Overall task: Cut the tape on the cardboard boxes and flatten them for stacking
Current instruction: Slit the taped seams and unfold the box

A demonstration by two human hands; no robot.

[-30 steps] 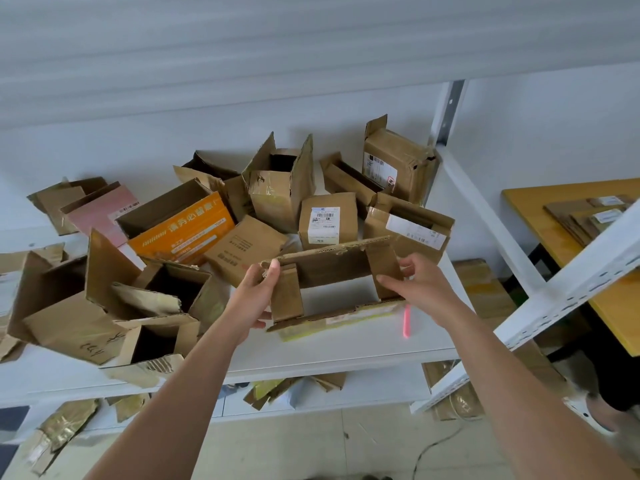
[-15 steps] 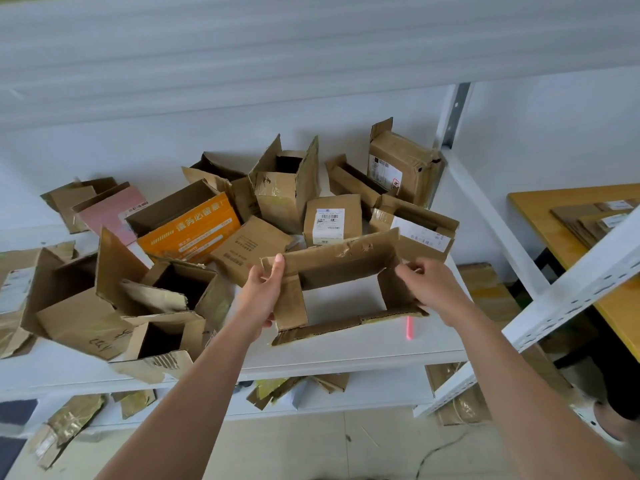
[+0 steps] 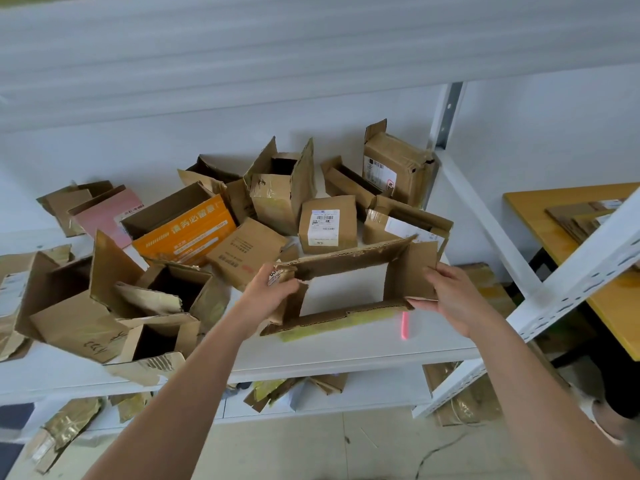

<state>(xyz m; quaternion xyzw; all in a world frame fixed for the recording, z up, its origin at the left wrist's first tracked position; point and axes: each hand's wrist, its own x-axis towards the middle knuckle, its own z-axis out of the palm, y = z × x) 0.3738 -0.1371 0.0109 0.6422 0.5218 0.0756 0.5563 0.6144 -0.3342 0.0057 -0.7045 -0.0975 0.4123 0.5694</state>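
Holding an opened box sleeve [image 3: 353, 285] between both hands, just above the front of the white shelf [image 3: 346, 348]. Head view only.

Left hand [image 3: 268, 294]: fingers curled round the sleeve's left end wall, thumb on the near face beside a white label scrap. Right hand [image 3: 450, 299]: thumb and fingers pinching the right end wall at its lower corner. Both ends of the sleeve are open; shelf shows straight through it, so no tape looks left to cut on this one.

Relative to the sleeve:
- pink cutter [image 3: 404, 325] lies on the shelf just below its right corner, touched by neither hand
- labelled small box [image 3: 327, 225] right behind it
- orange printed box [image 3: 183, 233] behind-left
- taped upright box [image 3: 398, 169] far behind-right, looks unopened
- heap of open boxes [image 3: 104, 299] to the left
- flattened stack [image 3: 585, 216] on the wooden table [image 3: 533, 216], well to the right

Handling, my read: light corrugated board, stiff across the panels, hinges freely at the corner creases. Edges are torn and ragged, so they'll crush if pinched hard. Best hold is at diagonally opposite corners, pushing them toward each other to shear it flat. Yellowish tape residue along the near bottom edge may be tacky.
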